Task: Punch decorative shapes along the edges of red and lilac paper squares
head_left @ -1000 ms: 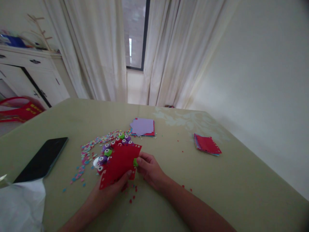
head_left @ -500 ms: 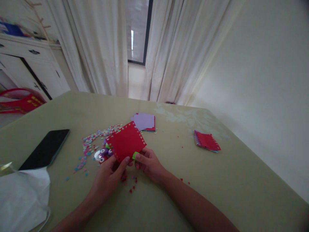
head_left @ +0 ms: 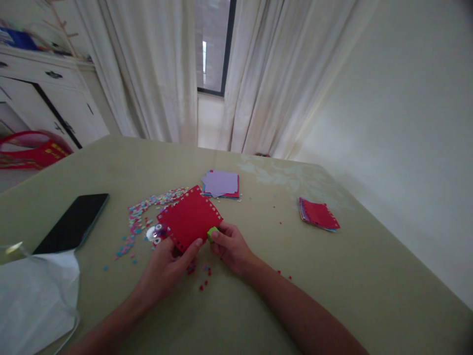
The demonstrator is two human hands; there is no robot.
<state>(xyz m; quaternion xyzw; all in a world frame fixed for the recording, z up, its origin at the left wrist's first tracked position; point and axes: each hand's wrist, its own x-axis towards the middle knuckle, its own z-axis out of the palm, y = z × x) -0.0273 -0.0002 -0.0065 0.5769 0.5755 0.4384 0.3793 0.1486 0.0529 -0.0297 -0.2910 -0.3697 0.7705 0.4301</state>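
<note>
Above the pale green surface [head_left: 244,315], near its middle, a square red card with small holes punched along its edges [head_left: 190,219] hangs tilted in the left hand [head_left: 166,266]. The left grip pinches it at the lower corner, thumb on the upper face and fingers underneath. The right hand [head_left: 233,249] has its grip closed on a small bright green block-like piece [head_left: 212,234], thumb on top, right at the card's lower right edge; whether the block bites on the card cannot be told.

Partly hidden behind the card and the left hand are small purple and red pieces with round white tops [head_left: 158,228], beside a shiny whitish round object [head_left: 151,233]. Pastel confetti [head_left: 155,202] curves across the surface to the left of the card, and little red paper bits [head_left: 201,288] lie below the hands.

Beyond the card sits a stack of square papers topped with lilac sheets [head_left: 220,183]; well apart to the right is a stack topped with a red, edge-punched square [head_left: 320,215]. Far left, a flat black rectangular device [head_left: 72,222] lies next to a crumpled white sheet [head_left: 40,301]. Cream curtains [head_left: 148,64] flank a narrow window [head_left: 214,44] behind.
</note>
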